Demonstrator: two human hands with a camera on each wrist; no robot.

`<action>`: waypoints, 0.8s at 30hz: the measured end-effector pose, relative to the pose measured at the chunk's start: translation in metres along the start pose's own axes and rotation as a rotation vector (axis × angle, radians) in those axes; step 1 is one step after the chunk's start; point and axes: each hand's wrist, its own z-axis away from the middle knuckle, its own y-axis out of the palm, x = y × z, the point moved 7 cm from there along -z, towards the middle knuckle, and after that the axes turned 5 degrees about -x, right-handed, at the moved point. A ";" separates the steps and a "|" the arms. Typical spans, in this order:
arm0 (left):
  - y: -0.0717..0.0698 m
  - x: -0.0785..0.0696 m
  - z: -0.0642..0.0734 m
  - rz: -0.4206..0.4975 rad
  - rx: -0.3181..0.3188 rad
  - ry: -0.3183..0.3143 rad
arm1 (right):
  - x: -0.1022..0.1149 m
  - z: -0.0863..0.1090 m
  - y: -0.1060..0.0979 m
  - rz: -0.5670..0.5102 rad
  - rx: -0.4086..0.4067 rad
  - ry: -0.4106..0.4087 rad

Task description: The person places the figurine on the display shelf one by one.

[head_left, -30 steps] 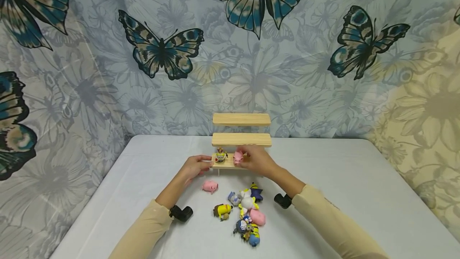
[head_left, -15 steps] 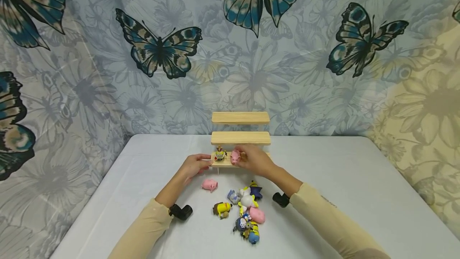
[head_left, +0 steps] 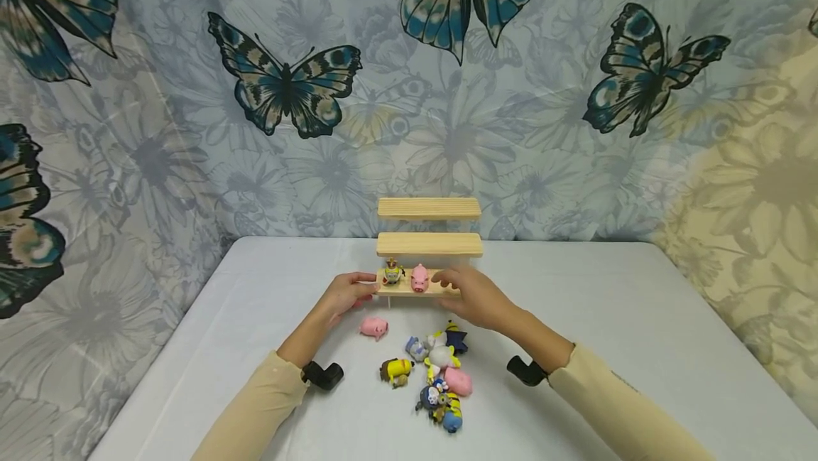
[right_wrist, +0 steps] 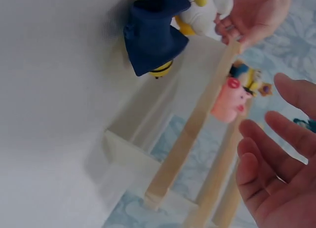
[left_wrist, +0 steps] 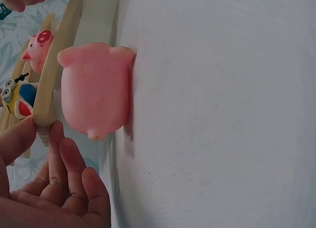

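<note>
A three-step wooden display shelf (head_left: 429,243) stands at the back of the table. On its lowest step are a minion figurine with a crown (head_left: 392,273) and, to its right, an upright pink pig figurine (head_left: 419,278). My left hand (head_left: 346,295) pinches the left end of that step, thumb above and fingers below, as the left wrist view shows. My right hand (head_left: 481,298) is just right of the pig, fingers loosely bent and holding nothing. In the right wrist view a gap shows between those fingers and the pig (right_wrist: 228,102).
Another pink pig (head_left: 374,327) lies on the white table (head_left: 607,319), in front of the left hand. Nearer the person is a loose cluster of figurines: a yellow-and-brown one (head_left: 396,371), a white one (head_left: 441,357), a dark-caped minion (head_left: 456,338) and a pink one (head_left: 457,381).
My right hand has let go of the pink pig and drawn back to the right, leaving it on the lowest step beside the minion. My left hand has stayed on the shelf's end.
</note>
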 end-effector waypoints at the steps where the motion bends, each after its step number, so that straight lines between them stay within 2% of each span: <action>1: 0.000 0.000 0.000 0.000 0.002 0.002 | 0.000 0.004 -0.001 0.005 0.009 -0.003; 7: 0.001 0.000 0.000 -0.005 -0.001 0.007 | -0.002 0.025 -0.008 -0.019 0.074 -0.004; 13: 0.000 -0.001 0.000 -0.008 -0.005 0.010 | -0.004 0.043 -0.009 -0.098 0.159 0.024; 19: 0.001 0.000 0.000 -0.010 -0.001 -0.001 | -0.015 0.061 0.001 -0.216 0.261 0.099; 24: 0.000 0.000 0.000 -0.011 -0.003 -0.001 | -0.021 0.071 0.013 -0.253 0.290 0.139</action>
